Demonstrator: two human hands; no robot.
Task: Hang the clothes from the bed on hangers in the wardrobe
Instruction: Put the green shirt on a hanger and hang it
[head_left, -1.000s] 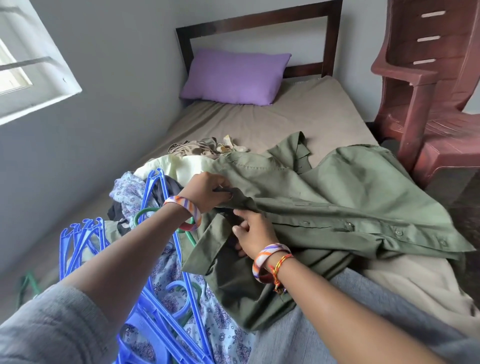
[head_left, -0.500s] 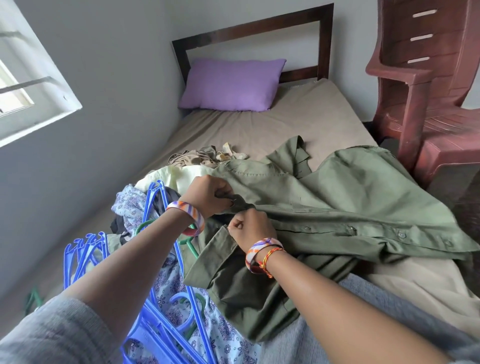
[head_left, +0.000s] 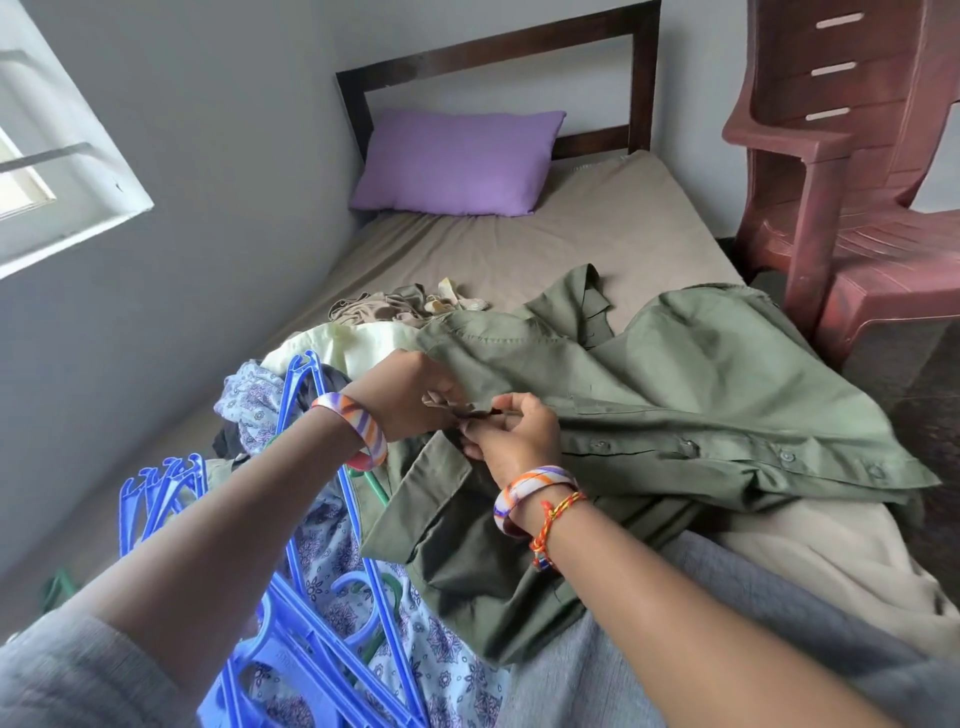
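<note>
The green shirt (head_left: 649, 395) is spread across the bed (head_left: 597, 244), its buttoned front running away rightward from both hands, and is pinched at its near collar end by the left hand (head_left: 410, 400) and right hand (head_left: 511, 436), perhaps at a button.

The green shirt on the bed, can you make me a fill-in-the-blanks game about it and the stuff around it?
1. Both the left hand and the right hand pinch the ____ shirt.
2. The pillow at the head of the bed is ____.
3. Most of the hangers beside the shirt are ____.
4. Next to the bed stands a reddish plastic ____.

Missing words: green; purple; blue; chair
</note>
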